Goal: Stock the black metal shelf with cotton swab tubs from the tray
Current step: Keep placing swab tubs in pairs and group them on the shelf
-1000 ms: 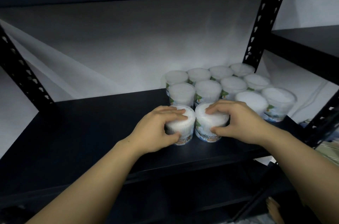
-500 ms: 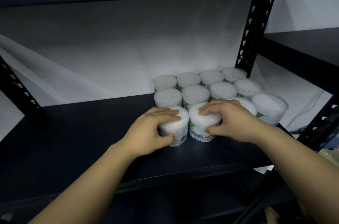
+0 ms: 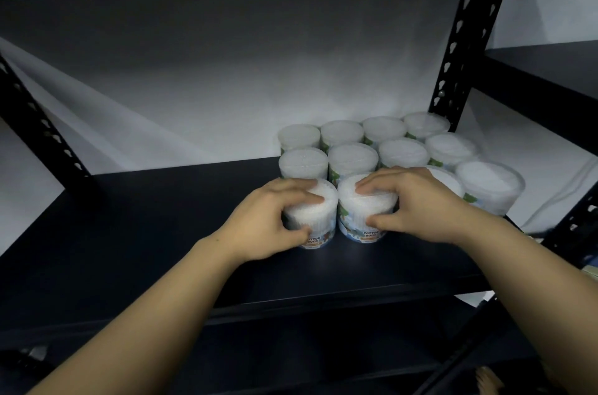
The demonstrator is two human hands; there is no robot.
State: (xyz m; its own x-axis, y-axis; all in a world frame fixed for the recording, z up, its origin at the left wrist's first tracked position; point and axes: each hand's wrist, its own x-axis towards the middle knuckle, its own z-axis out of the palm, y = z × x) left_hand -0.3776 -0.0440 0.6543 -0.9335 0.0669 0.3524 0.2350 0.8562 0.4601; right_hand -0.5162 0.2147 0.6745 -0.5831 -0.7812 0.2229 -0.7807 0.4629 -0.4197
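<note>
Head view shows a black metal shelf (image 3: pixel 136 232) with a white wall (image 3: pixel 226 77) behind it. At the right side stands a group of cotton swab tubs (image 3: pixel 352 158), packed close together. The left hand (image 3: pixel 268 220) wraps around the near left tub (image 3: pixel 318 216). The right hand (image 3: pixel 417 203) wraps around the near right tub (image 3: pixel 365 216). Both tubs stand upright, touching each other.

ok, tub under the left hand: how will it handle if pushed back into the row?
The left front tub is probably light, being packed with cotton swabs. Upright and squat on the flat shelf, it should slide, not tip. Its smooth plastic wall may be slippery.
</note>
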